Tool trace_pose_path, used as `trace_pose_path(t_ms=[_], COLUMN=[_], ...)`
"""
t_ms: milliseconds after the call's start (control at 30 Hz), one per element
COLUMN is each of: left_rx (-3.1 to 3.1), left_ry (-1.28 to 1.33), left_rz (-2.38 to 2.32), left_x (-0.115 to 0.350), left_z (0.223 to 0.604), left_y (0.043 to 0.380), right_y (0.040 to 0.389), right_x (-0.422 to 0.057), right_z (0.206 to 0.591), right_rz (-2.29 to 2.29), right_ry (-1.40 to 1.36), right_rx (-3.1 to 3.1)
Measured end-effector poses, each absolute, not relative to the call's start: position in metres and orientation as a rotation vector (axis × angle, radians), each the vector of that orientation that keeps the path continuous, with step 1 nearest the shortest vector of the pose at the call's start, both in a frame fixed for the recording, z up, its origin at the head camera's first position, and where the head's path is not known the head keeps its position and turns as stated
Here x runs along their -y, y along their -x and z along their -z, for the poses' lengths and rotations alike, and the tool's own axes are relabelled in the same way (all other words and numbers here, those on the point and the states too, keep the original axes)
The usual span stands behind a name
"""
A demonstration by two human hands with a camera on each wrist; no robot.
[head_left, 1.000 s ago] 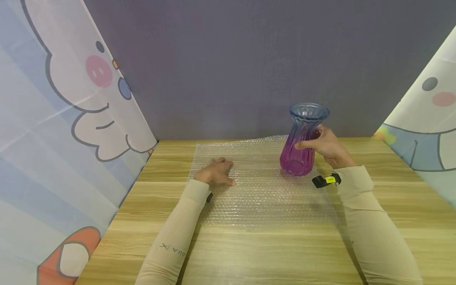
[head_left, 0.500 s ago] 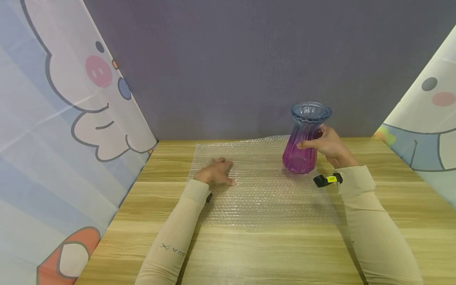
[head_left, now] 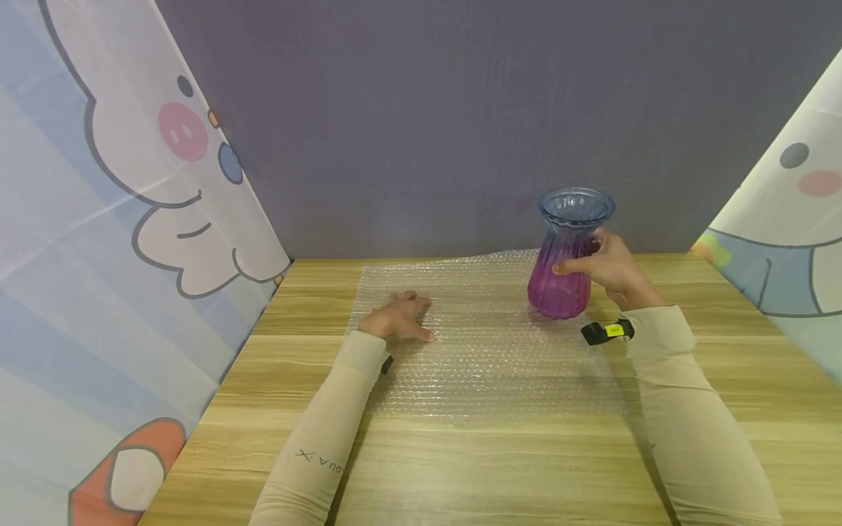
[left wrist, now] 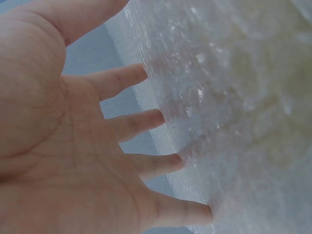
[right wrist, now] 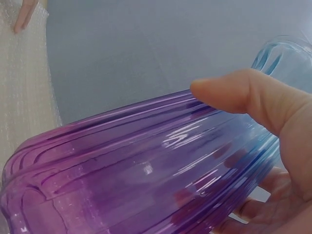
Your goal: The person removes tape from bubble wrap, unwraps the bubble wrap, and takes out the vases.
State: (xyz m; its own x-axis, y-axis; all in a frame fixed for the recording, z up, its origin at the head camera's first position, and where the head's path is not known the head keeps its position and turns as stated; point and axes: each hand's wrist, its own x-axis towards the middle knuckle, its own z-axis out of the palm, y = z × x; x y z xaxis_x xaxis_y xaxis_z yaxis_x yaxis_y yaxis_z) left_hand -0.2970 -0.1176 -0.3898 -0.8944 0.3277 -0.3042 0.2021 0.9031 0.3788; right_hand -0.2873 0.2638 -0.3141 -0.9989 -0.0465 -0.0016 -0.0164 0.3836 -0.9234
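Note:
A ribbed glass vase (head_left: pixel 559 281), blue at its flared rim and purple-pink toward the base, is gripped by my right hand (head_left: pixel 615 270). Thumb and fingers wrap its upper body from the right side, as the right wrist view also shows on the vase (right wrist: pixel 126 170). It stands nearly upright over the right part of a sheet of bubble wrap (head_left: pixel 487 365); whether its base touches the sheet I cannot tell. On the sheet's left part rests my left hand (head_left: pixel 397 318), fingers spread. In the left wrist view its fingertips (left wrist: pixel 158 117) touch the bubble wrap (left wrist: pixel 234 117).
The bubble wrap lies flat on a wood-grain table (head_left: pixel 460 475). Behind the table rises a grey wall (head_left: pixel 421 131). Cartoon-printed curtains hang at the left (head_left: pixel 118 256) and right (head_left: pixel 802 219).
My right hand has shifted the vase slightly to the right, and the vase has become a little more upright. The left hand has stayed in place on the bubble wrap.

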Motion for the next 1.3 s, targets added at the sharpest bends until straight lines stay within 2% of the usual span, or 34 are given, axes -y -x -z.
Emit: trace_pose_path(t_ms=[1300], left_rx=[-2.696], left_ry=[-0.405], left_rz=[-0.501], left_x=[0.1184], left_z=[0.3925], left_y=[0.2994], right_y=[0.2871], right_x=[-0.2734], right_z=[0.3140], right_rz=[1.729], right_ry=[0.017], right_rx=[-2.642])
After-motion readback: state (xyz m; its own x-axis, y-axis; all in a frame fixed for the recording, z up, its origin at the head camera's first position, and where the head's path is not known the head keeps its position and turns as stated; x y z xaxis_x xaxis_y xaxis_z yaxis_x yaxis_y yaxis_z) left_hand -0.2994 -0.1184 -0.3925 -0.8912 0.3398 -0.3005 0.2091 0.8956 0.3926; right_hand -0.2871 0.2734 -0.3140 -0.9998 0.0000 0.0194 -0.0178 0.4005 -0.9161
